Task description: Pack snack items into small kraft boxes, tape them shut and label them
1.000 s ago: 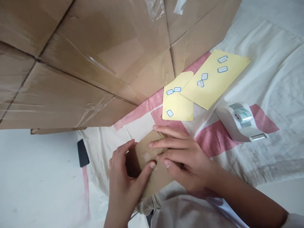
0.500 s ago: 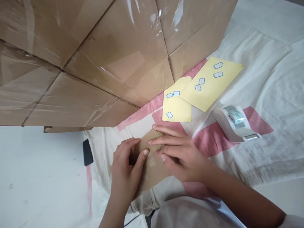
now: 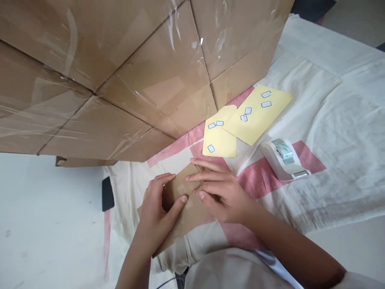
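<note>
A small folded piece of brown cardboard (image 3: 193, 214) lies on the cloth in front of me, with a raised flap or fold and a strip of clear tape on it. My left hand (image 3: 156, 210) grips its left side, thumb on the near face and fingers over the far edge. From the right, my right hand (image 3: 224, 192) holds the fold, its thumb and fingertips pressed against the cardboard. The palms hide parts of both sides. Right of my hands sits a white tape dispenser (image 3: 278, 160) with a roll in it.
Large taped cardboard boxes (image 3: 150, 80) rise just beyond my hands. Two yellow sheets with blue-edged labels, one nearer (image 3: 221, 140) and one farther (image 3: 261, 116), overlap beside them. A dark phone-like object (image 3: 107, 194) lies at the left edge of the white and pink cloth (image 3: 315, 192).
The view has shifted slightly, so the sheets and dispenser appear farther left. Both hands keep their hold on the cardboard, with only slight movement.
</note>
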Demonstrator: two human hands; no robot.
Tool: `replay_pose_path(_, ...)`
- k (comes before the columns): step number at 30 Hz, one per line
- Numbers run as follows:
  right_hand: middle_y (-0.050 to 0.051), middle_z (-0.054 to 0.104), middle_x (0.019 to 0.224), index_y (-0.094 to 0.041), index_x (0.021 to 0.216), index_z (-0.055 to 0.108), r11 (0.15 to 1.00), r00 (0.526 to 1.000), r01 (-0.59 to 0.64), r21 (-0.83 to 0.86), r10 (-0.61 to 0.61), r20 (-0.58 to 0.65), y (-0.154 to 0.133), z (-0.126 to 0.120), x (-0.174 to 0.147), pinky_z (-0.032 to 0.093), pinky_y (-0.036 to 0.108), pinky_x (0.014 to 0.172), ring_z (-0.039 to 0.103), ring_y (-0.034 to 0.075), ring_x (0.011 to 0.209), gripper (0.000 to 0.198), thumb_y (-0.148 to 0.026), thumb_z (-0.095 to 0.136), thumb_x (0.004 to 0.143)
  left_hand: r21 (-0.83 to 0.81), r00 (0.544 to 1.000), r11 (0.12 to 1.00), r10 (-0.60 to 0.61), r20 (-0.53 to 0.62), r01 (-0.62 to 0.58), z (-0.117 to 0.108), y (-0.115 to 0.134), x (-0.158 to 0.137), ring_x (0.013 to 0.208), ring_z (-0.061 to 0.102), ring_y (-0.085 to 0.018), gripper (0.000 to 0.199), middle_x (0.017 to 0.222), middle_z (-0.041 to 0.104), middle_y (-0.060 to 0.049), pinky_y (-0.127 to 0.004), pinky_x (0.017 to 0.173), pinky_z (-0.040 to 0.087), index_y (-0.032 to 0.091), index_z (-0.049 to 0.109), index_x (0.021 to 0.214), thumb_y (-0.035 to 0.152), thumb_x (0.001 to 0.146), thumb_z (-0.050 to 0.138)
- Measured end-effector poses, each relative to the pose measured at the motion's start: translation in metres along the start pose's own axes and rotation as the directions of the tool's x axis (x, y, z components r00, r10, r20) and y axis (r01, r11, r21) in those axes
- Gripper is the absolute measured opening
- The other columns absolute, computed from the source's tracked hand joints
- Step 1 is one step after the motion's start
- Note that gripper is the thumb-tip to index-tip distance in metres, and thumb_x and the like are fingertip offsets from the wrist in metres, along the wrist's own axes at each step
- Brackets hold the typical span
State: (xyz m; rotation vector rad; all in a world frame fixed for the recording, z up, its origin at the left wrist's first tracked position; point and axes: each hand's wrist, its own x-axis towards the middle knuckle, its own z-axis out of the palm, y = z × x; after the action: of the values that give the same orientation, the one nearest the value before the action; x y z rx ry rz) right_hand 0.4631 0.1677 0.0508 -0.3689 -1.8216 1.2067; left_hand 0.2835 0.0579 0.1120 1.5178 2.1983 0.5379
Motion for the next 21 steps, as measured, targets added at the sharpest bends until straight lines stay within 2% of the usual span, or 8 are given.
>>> replay_pose_path(5,0.009,0.078,0.108,-0.019,0.081,0.073,1.000,1.000,-0.001,-0.006,0.001,-0.027,-0.001,0.002,-0.001,0.049,0.051,0.111,0.054,0.028,0.137,0.021,-0.011,0.056,0.088,-0.003,0.994,0.998,0.063,0.084,-0.063,-0.007,-0.002,0.002,0.123,0.053,-0.025,0.051,0.133,0.053,-0.005,-0.042,0.101,0.047,0.033,0.044,0.134,0.041,0.090,0.068)
replay_pose_path(9,0.009,0.078,0.109,-0.019,0.078,0.072,1.000,1.000,-0.001,-0.014,0.001,-0.031,-0.001,0.003,-0.002,0.049,0.051,0.112,0.053,0.028,0.138,0.021,-0.013,0.055,0.090,0.010,0.984,0.987,0.156,0.087,-0.158,-0.013,-0.005,0.000,0.127,0.052,-0.028,0.062,0.137,0.052,-0.007,-0.042,0.102,0.048,0.034,0.042,0.139,0.048,0.086,0.071)
replay_pose_path(12,0.009,0.079,0.107,-0.019,0.077,0.071,0.999,0.999,0.017,-0.035,-0.018,-0.048,0.000,0.004,-0.002,0.048,0.051,0.113,0.057,0.027,0.135,0.022,-0.013,0.054,0.090,0.126,0.952,0.947,0.284,0.112,-0.297,-0.012,-0.010,-0.010,0.131,0.050,-0.036,0.090,0.147,0.047,-0.012,-0.048,0.099,0.051,0.031,0.036,0.150,0.064,0.075,0.075)
replay_pose_path(14,0.008,0.079,0.105,-0.020,0.078,0.071,0.998,0.998,0.033,-0.055,-0.035,-0.052,-0.001,0.007,-0.002,0.048,0.049,0.113,0.058,0.026,0.133,0.021,-0.014,0.054,0.090,0.288,0.912,0.866,0.395,0.110,-0.409,-0.007,-0.014,-0.017,0.130,0.049,-0.044,0.106,0.153,0.042,-0.016,-0.054,0.097,0.050,0.029,0.033,0.154,0.071,0.067,0.076)
replay_pose_path(17,0.010,0.077,0.108,-0.020,0.079,0.071,0.988,0.993,0.056,-0.141,-0.069,-0.093,-0.005,0.009,-0.001,0.051,0.047,0.109,0.059,0.026,0.130,0.017,-0.015,0.058,0.089,0.432,0.870,0.772,0.489,0.066,-0.467,-0.001,-0.020,-0.022,0.127,0.052,-0.045,0.095,0.157,0.040,-0.017,-0.056,0.096,0.047,0.029,0.034,0.155,0.059,0.074,0.073)
replay_pose_path(19,0.010,0.074,0.115,-0.020,0.085,0.073,0.969,0.986,0.054,-0.239,-0.090,-0.142,-0.011,0.003,-0.002,0.054,0.046,0.105,0.062,0.025,0.123,0.013,-0.016,0.060,0.088,0.419,0.861,0.772,0.507,0.050,-0.478,-0.001,-0.025,-0.018,0.127,0.053,-0.041,0.085,0.156,0.042,-0.014,-0.052,0.096,0.047,0.031,0.035,0.154,0.049,0.078,0.069)
replay_pose_path(21,0.010,0.071,0.120,-0.021,0.094,0.074,0.942,0.982,0.003,-0.335,-0.065,-0.176,-0.016,-0.014,-0.003,0.055,0.044,0.099,0.064,0.024,0.116,0.014,-0.017,0.061,0.088,0.406,0.856,0.775,0.515,0.041,-0.485,-0.004,-0.032,-0.010,0.126,0.054,-0.039,0.084,0.155,0.044,-0.011,-0.051,0.097,0.048,0.033,0.035,0.154,0.049,0.078,0.067)
